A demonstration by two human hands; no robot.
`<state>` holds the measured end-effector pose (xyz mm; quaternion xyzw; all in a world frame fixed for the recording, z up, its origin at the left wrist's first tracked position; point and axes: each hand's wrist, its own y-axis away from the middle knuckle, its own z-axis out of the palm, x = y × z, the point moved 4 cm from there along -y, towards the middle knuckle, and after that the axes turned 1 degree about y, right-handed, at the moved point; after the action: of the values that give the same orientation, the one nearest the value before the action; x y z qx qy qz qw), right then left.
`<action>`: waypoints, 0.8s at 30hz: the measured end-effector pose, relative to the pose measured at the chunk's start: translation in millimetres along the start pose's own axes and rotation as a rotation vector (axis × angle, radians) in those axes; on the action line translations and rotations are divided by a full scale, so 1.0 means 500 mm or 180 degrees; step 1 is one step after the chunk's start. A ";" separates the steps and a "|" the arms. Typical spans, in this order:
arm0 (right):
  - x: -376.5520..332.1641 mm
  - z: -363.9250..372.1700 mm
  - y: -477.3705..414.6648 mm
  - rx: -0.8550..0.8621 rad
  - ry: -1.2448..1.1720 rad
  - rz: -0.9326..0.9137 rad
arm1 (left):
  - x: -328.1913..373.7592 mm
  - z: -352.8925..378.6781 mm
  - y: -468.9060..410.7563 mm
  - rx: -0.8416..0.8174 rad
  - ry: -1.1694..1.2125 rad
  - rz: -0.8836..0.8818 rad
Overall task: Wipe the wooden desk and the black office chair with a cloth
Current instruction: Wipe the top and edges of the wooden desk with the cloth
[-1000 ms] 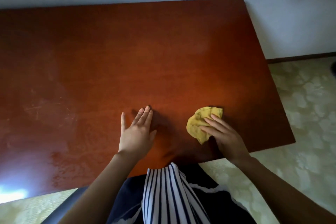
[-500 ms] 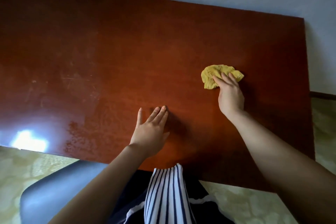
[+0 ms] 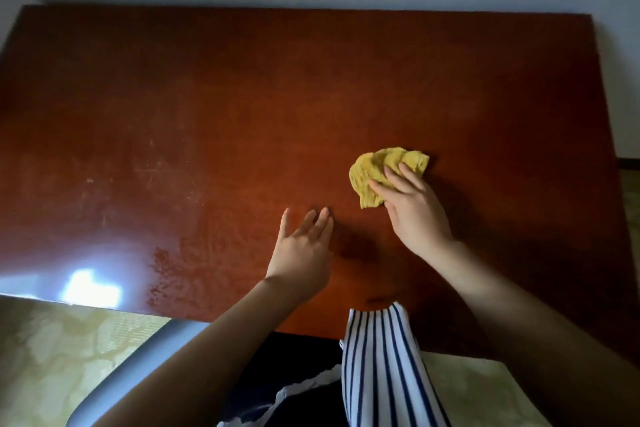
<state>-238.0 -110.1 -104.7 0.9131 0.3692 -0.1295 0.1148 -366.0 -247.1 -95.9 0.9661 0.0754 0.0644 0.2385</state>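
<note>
Moved: my right hand (image 3: 415, 215) has drawn the cloth (image 3: 384, 173) back from the far right of the desk (image 3: 242, 97) toward my left hand (image 3: 301, 253), which has stayed put.
Right hand: fingers straight and spread, pressing flat on the near half of the cloth, not gripping it.
Left hand: open and empty, fingers straight, lying on the wood near the front edge; I cannot tell whether it bears any weight.
Cloth: a crumpled yellow wad on the desktop, right of centre, half under my fingers.
Step in hand: I judge this to be a wiping stroke over the right middle of the desk.
Desk so far: the left half shows pale scuffs and a dull streaky film near the glare patch (image 3: 90, 288), so I reckon that side is unwiped.
Chair (image 3: 138, 367): only a curved edge shows at lower left; wiping it comes after the desk.
</note>
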 end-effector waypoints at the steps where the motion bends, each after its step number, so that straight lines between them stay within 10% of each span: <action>1: -0.007 0.000 0.019 0.0073 -0.0088 0.0023 | -0.003 -0.006 -0.003 0.0008 -0.0035 0.0070; 13: -0.161 0.060 0.066 0.0430 -0.0219 0.0446 | -0.122 -0.100 -0.025 0.0511 0.0279 0.0504; 24: -0.397 0.110 -0.154 0.0997 -0.0326 0.1360 | -0.545 -0.121 0.003 0.0616 0.0318 0.0517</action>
<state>-438.3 -201.2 -101.6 0.9692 0.1373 -0.2039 0.0154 -642.8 -269.2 -66.2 0.9831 0.0146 0.1240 0.1342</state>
